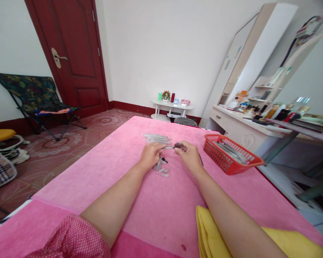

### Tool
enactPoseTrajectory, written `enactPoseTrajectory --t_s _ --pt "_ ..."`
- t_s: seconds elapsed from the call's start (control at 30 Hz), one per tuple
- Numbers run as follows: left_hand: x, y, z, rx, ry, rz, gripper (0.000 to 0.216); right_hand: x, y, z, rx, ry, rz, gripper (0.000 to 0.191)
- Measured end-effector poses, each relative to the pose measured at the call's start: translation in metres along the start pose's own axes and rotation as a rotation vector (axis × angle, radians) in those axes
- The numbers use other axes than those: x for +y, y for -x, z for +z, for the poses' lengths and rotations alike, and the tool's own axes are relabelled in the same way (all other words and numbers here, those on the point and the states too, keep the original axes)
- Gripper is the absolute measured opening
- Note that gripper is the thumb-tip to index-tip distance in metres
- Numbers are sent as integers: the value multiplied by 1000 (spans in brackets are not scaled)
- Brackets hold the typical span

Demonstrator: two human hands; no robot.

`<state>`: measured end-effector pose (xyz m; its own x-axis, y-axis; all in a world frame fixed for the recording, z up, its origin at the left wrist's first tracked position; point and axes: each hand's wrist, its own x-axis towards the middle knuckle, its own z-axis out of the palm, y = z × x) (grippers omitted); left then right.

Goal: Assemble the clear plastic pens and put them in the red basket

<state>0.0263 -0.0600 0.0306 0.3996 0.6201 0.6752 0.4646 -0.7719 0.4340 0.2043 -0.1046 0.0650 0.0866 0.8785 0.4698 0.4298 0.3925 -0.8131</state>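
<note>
My left hand (150,154) is closed around a slim grey pen-like stick (169,147), held level just above the pink cloth. At its right end, my right hand (188,154) pinches a small dark piece (175,147) that meets the stick. A thin black rod (201,159) shows beside my right hand; whether I hold it is unclear. Beyond my hands lies a row of similar grey sticks (156,138), side by side. Near my left wrist is a loose pile of short grey cap-like pieces (161,170), with a small black piece among them.
A red plastic basket (228,168) with more grey sticks stands right of my hands. Folded yellow cloth (208,233) lies under my right forearm. The pink cloth (97,172) covers the surface. A dressing table (231,120) with bottles is at right, a folding chair (37,93) at left.
</note>
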Motion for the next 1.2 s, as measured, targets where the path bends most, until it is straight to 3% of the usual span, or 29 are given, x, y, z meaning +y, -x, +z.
enactPoseTrajectory --t_s 0.43,0.63,0.83,0.97,1.13,1.2 --pt "1 0 4 -21 -18 54 36 6 0 0 -18 28 -22 10" --pt "2 -1 2 -38 -37 83 32 12 1 -5 -129 282 19 39" --pt "2 -1 2 -28 -19 75 31 11 2 -3 -119 230 -15 17" --pt "1 -1 3 -37 25 100 32 11 1 -4 -177 265 27 40" --pt "-1 -1 3 -31 60 81 30 12 1 -6 -137 267 -30 25" --pt "-1 -1 4 -33 71 82 30 11 2 -6 -157 286 -24 33"
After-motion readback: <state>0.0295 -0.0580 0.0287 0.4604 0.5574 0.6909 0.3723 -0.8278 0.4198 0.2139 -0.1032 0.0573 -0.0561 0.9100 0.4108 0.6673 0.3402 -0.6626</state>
